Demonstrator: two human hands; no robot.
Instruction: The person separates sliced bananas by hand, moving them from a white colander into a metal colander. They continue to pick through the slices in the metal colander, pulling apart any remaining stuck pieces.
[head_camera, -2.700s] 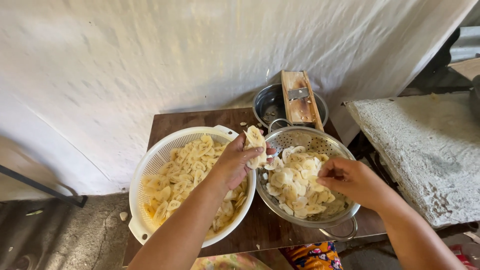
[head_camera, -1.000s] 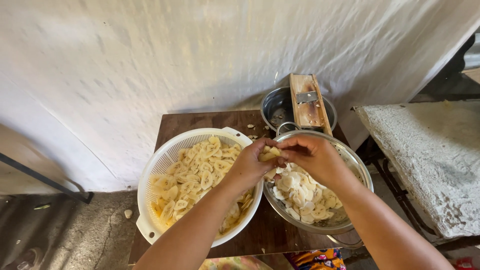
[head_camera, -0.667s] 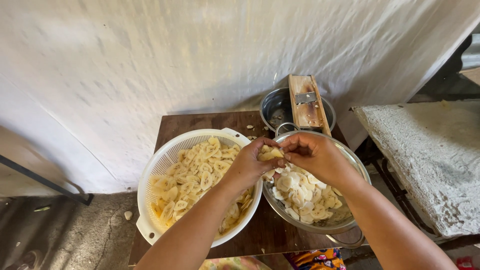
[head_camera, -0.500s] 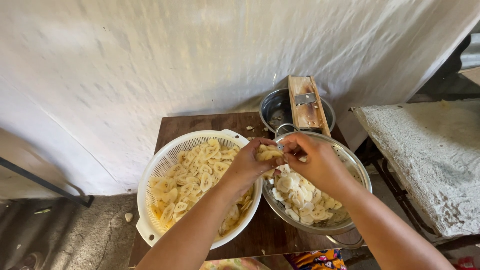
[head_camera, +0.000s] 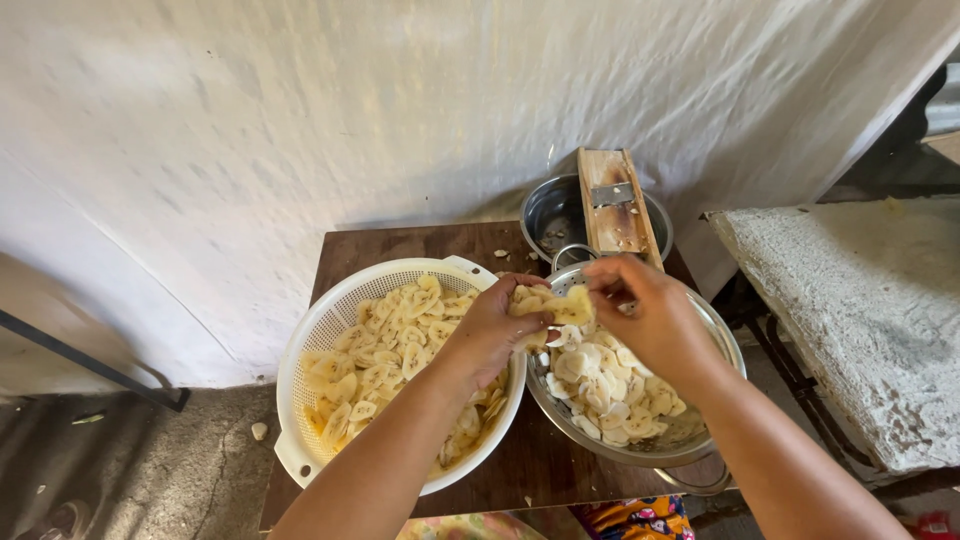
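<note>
— So, where were the hands at that moment?

— Both met over the gap between the two bowls. The left hand (head_camera: 490, 335) had its fingers closed around a clump of pale yellow banana slices (head_camera: 548, 305), held just above the rim of the white plastic colander (head_camera: 300, 370). The right hand (head_camera: 655, 315) hovered over the steel colander (head_camera: 720, 345), its fingers pinched narrow at the edge of that same clump.

— And the rest of the slices?

— Yellowish ones filled the white colander; whiter ones lay heaped in the steel one. Both colanders sat side by side, nearly touching, on a small dark wooden bench (head_camera: 400, 242).

— Anything behind them?

— A steel pot (head_camera: 550, 215) stood at the far edge of the bench, with a wooden slicer board (head_camera: 615, 205) laid across it. A few scraps lay on the wood near the pot. A grey rough-topped slab (head_camera: 860, 300) stood off to the right.
</note>
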